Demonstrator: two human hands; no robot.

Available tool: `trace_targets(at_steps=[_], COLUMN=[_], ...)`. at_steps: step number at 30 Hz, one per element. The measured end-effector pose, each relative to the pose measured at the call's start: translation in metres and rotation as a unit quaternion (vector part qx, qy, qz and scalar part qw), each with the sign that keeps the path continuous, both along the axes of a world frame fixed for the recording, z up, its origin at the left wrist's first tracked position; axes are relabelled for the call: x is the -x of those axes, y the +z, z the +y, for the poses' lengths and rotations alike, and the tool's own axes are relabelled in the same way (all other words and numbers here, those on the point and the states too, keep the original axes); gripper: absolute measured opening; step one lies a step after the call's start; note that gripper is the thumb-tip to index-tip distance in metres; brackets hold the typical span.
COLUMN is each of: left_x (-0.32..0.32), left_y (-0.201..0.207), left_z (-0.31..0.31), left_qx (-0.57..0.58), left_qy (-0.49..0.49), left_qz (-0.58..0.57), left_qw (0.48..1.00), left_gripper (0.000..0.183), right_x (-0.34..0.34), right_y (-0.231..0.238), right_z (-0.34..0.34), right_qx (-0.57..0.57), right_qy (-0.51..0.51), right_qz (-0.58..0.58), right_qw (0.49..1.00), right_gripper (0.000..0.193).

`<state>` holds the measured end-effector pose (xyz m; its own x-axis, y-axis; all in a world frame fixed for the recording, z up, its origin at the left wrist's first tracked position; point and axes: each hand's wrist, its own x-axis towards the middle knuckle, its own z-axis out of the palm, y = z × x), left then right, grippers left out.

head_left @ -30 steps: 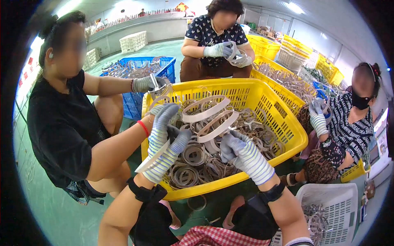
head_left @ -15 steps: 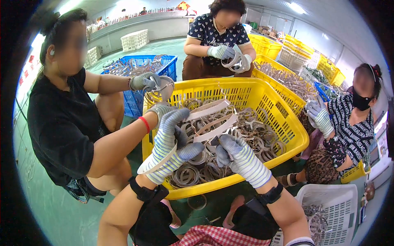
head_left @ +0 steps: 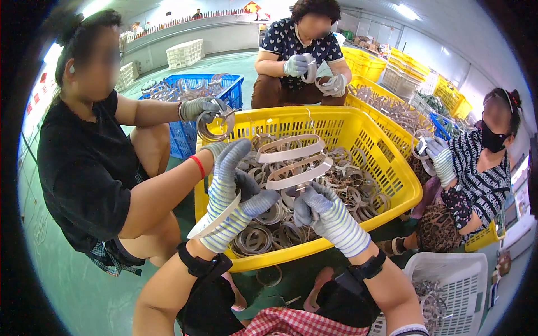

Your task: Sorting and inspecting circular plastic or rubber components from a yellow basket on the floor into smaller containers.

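Observation:
My left hand (head_left: pixel 228 193), in a striped glove with grey fingertips, is raised at the near left side of the yellow basket (head_left: pixel 330 253). Its fingers stretch upward and the thumb points right. Around this hand, near the wrist, hangs a pale ring-shaped band (head_left: pixel 217 218). My right hand (head_left: pixel 333 215), gloved the same way, has fingers and thumb pinched at the small metal piece of another pale ring-shaped band (head_left: pixel 300 175), tilted over the basket. Just beyond it is a similar loop (head_left: pixel 290 150); whether anything supports it cannot be told. Many loose metal-looking rings (head_left: pixel 255 241) fill the basket below.
Three people in gloves sit around the basket: one at left (head_left: pixel 84 168), one opposite (head_left: pixel 302 53), one at right (head_left: pixel 476 173), all handling rings. A blue basket (head_left: pixel 182 147) stands at the far left, a white basket (head_left: pixel 471 285) near my right knee. Yellow baskets (head_left: pixel 361 64) are stacked behind.
The two pale loops over the basket have turned, showing more of their openings. The person opposite has lifted and separated the rings; the person at right now shows a ring in hand. My hands barely moved.

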<state>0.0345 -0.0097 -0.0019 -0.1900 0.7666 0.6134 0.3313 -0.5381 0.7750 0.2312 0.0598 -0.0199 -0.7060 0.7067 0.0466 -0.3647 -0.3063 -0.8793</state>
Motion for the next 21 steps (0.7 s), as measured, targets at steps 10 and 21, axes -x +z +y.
trace_targets(at_steps=[10,21], left_x=[0.009,-0.003], left_y=[-0.013,0.0], left_z=[0.013,0.003], left_qx=[-0.021,0.105], left_qy=[0.049,-0.043], left_qz=[0.129,-0.003], left_qw=[0.99,0.994], left_gripper=[0.073,0.039], right_x=[-0.003,0.003], right_y=[0.007,0.0], right_z=[-0.005,-0.002], right_qx=[0.034,-0.04], right_qy=[0.082,-0.047], right_qz=[-0.025,0.007], right_qw=[0.996,0.998], right_gripper=[0.04,0.032])
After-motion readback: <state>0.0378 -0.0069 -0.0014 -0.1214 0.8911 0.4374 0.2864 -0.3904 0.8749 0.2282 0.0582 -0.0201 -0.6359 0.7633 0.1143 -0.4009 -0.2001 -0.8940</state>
